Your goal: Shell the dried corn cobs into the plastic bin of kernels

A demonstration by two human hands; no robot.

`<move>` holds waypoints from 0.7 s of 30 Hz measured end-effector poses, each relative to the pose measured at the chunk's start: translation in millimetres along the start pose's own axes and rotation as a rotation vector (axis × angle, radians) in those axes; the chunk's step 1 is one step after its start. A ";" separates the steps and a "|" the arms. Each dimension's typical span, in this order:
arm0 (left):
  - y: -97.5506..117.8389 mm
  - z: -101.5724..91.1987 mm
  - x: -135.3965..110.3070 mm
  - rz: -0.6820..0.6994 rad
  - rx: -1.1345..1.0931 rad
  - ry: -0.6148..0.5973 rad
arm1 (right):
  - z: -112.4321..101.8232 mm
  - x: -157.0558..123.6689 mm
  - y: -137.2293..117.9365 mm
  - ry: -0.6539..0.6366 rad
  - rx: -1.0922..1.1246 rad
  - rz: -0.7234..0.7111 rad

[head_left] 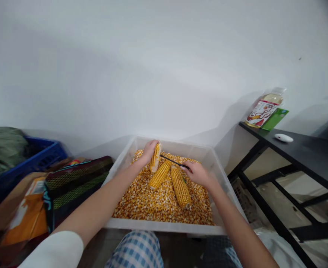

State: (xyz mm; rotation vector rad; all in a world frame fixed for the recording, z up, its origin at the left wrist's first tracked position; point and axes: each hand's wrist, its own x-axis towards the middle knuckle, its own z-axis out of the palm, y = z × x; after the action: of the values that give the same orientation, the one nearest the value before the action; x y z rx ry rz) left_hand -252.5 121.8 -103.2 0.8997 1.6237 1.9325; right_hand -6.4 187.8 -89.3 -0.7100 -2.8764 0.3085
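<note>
My left hand [149,150] is closed around a corn cob [155,158] held upright, with kernels on one side and a pale stripped side facing right. My right hand [196,173] grips a thin black screwdriver [173,160] whose tip points left and reaches the stripped side of that cob. Whether the tip touches it I cannot tell. Below my hands, a second cob [160,175] and a third cob [180,187], both covered in kernels, lie on a thick layer of loose corn kernels [144,204]. A translucent white plastic bin [164,225] holds them all.
To the right stands a black table [309,149] bearing an oil bottle [264,109], a green box [275,119] and a white oval object [283,138]. A blue crate [45,153], a mesh bag [77,184] and cardboard lie left. The wall [164,74] rises behind the bin.
</note>
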 end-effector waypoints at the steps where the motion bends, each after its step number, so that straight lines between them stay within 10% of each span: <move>1: -1.2 -0.5 0.3 0.047 0.037 -0.009 | 1.8 -0.1 0.4 0.004 -0.010 -0.006; 21: 9.0 5.5 -6.9 0.134 0.148 0.016 | 3.6 -5.8 0.6 0.003 0.024 0.022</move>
State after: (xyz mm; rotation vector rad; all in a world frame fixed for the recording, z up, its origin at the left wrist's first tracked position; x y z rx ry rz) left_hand -243.3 118.8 -95.2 1.0790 1.7758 1.9308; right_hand -1.8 185.0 -93.5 -0.7378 -2.8588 0.3442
